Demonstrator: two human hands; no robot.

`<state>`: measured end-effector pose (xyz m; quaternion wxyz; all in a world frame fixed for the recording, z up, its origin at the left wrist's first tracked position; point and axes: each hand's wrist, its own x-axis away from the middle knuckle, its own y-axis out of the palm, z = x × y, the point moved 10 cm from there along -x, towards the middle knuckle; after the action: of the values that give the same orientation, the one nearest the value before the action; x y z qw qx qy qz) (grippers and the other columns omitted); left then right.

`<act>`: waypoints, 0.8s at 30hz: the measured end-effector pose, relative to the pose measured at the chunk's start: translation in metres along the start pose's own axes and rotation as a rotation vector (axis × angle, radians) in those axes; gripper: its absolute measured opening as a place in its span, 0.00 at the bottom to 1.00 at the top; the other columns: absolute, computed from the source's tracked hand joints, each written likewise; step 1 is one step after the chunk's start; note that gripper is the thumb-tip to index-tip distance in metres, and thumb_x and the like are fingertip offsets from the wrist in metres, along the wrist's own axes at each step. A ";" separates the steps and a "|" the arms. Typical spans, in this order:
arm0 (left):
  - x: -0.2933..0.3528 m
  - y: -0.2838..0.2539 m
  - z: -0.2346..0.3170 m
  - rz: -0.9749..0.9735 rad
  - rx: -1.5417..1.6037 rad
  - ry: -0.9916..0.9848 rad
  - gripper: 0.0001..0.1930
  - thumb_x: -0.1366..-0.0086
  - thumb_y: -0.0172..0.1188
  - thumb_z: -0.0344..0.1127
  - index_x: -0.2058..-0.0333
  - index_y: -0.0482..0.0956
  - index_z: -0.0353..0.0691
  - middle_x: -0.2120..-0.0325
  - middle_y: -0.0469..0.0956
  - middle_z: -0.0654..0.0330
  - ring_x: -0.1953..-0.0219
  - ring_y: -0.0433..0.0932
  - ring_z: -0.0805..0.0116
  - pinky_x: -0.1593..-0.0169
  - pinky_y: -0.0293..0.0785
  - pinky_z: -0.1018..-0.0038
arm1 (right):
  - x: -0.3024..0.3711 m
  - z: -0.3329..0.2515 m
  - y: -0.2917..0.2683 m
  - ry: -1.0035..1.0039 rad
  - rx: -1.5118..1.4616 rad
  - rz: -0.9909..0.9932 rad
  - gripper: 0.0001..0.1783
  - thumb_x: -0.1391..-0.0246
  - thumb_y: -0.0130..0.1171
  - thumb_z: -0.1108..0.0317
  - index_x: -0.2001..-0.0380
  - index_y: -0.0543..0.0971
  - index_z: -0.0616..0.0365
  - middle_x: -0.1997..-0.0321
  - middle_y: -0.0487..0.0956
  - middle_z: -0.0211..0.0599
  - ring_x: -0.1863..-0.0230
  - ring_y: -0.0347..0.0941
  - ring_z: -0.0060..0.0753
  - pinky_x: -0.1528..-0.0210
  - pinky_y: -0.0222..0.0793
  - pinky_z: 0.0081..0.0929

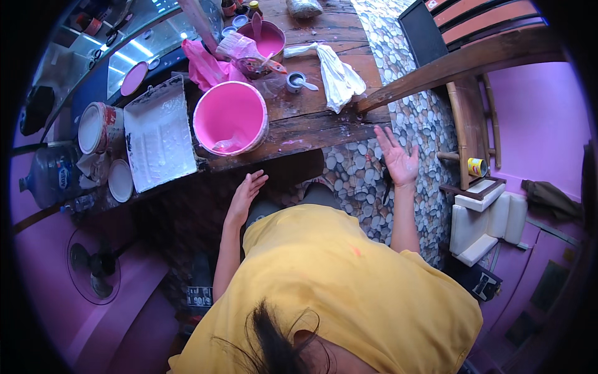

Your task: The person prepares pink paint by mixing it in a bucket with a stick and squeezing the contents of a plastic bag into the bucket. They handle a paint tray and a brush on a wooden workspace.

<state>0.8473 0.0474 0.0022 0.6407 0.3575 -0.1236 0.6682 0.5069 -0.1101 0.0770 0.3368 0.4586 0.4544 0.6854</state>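
Note:
My left hand point(246, 194) is held in front of the table edge, fingers stretched and nothing in it. Just beyond it a pink-lined bucket point(227, 112) stands on the wooden table point(299, 129), with a little pink paint at its bottom. My right hand point(398, 159) is raised palm up over the pebble-patterned floor, fingers spread and bare. Nearest to that hand lies a crumpled white cloth or bag point(339, 78). A small grey cup point(295, 82) with a white spoon sits left of it. Behind the bucket a wide paintbrush point(246, 50) rests by a pot of pink paint point(271, 40).
A white-coated paint tray point(159, 134) lies left of the bucket, beside a white tub point(99, 128) and a large water bottle point(50, 177). A wooden beam point(467, 62) crosses at right. A fan point(94, 265) stands lower left; a white cushioned seat point(489, 224) is at right.

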 end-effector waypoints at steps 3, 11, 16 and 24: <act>0.001 -0.027 0.013 -0.072 -0.085 -0.041 0.27 0.32 0.37 0.53 0.43 0.63 0.40 0.47 0.69 0.55 0.42 0.63 0.64 0.39 0.52 0.67 | -0.008 -0.060 -0.025 -0.533 -0.226 0.080 0.51 0.47 0.33 0.32 0.37 0.37 0.63 0.32 0.36 0.61 0.32 0.35 0.63 0.34 0.38 0.58; 0.016 -0.130 0.004 0.067 -0.154 -0.141 0.24 0.32 0.40 0.51 0.44 0.64 0.41 0.49 0.71 0.56 0.45 0.66 0.66 0.42 0.57 0.68 | -0.073 -0.087 -0.001 -0.722 -0.618 -0.079 0.56 0.53 0.43 0.29 0.36 0.37 0.60 0.33 0.40 0.58 0.34 0.38 0.65 0.37 0.42 0.62; 0.011 -0.144 0.013 0.101 -0.125 -0.124 0.24 0.32 0.40 0.50 0.44 0.64 0.41 0.50 0.71 0.56 0.45 0.67 0.66 0.42 0.58 0.68 | -0.079 -0.102 0.003 -0.805 -0.791 -0.033 0.52 0.54 0.48 0.34 0.41 0.47 0.67 0.37 0.46 0.59 0.34 0.40 0.61 0.39 0.47 0.61; 0.004 -0.143 0.029 0.129 -0.178 -0.102 0.23 0.32 0.42 0.49 0.46 0.66 0.39 0.51 0.72 0.55 0.46 0.67 0.65 0.43 0.59 0.69 | -0.053 -0.051 0.031 -0.725 -0.711 -0.038 0.50 0.49 0.43 0.37 0.38 0.40 0.63 0.36 0.38 0.60 0.35 0.36 0.64 0.40 0.51 0.62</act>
<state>0.9916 0.0536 -0.0162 0.6186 0.3240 -0.2376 0.6752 0.4760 -0.1835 0.0799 0.6207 0.5157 0.0549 0.5880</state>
